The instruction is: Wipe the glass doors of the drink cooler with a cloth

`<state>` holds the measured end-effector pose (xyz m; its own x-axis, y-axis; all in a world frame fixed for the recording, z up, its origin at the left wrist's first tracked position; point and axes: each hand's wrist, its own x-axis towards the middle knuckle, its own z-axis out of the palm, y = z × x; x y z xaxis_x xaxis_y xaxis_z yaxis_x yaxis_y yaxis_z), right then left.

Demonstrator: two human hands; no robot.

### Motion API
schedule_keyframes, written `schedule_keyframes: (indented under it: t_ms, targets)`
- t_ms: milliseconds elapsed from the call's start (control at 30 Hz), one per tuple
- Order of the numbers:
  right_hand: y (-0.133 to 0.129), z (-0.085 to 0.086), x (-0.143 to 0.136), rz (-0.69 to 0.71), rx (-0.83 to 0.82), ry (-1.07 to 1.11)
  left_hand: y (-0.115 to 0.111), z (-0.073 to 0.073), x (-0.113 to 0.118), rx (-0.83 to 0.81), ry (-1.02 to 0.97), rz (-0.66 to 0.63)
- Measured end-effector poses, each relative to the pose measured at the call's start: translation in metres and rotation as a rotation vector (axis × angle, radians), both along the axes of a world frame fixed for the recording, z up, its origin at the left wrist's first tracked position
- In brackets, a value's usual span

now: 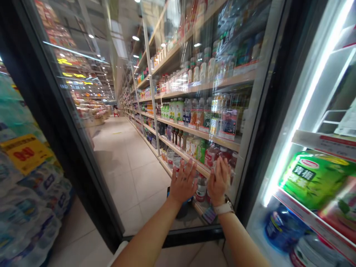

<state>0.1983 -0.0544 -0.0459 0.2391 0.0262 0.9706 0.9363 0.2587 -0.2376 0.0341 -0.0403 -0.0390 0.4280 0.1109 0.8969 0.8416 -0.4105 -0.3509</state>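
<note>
Drink shelves (194, 128) showed thru glass door (133, 141); green pkgs (314, 178) at right. Left hand (183, 181) & right hand (219, 180) lay flat on glass, fingers spread open.

Your palms press a glossy glass door (155, 111) in a matt black frame (55, 148); beside it, shiny plastic packs (314, 178).

Colours around the glass door

Just beyond the fingertips, red-labelled bottles (213, 154); right of them, a black door frame (264, 122) and bright green packets (314, 178) with white lettering; a yellow sign (23, 152) far left.
</note>
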Motion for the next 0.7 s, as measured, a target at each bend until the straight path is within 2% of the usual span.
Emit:
schedule_keyframes:
  t_ms: [133,200,300,433,500,600,700]
  targets:
    - [-0.001,-0.015,-0.034,0.108,-0.054,-0.217,0.002,-0.003,-0.001,-0.035,0.025,0.010]
    - [-0.001,-0.019,-0.036,0.124,-0.060,-0.297,0.002,-0.003,-0.002,-0.043,0.030,0.010]
    - [-0.001,-0.012,-0.015,0.088,-0.037,-0.255,0.001,-0.002,-0.002,-0.030,0.019,0.008]
    - [0.000,0.007,0.027,0.005,0.059,0.018,-0.001,0.000,-0.001,-0.022,0.011,0.014]
    - [0.000,0.012,0.036,-0.013,0.090,0.127,-0.001,0.000,0.000,-0.023,0.006,0.008]
    - [0.000,0.009,0.019,0.009,0.083,0.127,-0.002,0.000,0.000,-0.024,0.002,0.000]
    - [-0.002,-0.003,-0.018,0.086,0.034,-0.045,-0.001,-0.001,-0.002,-0.027,0.008,-0.002]
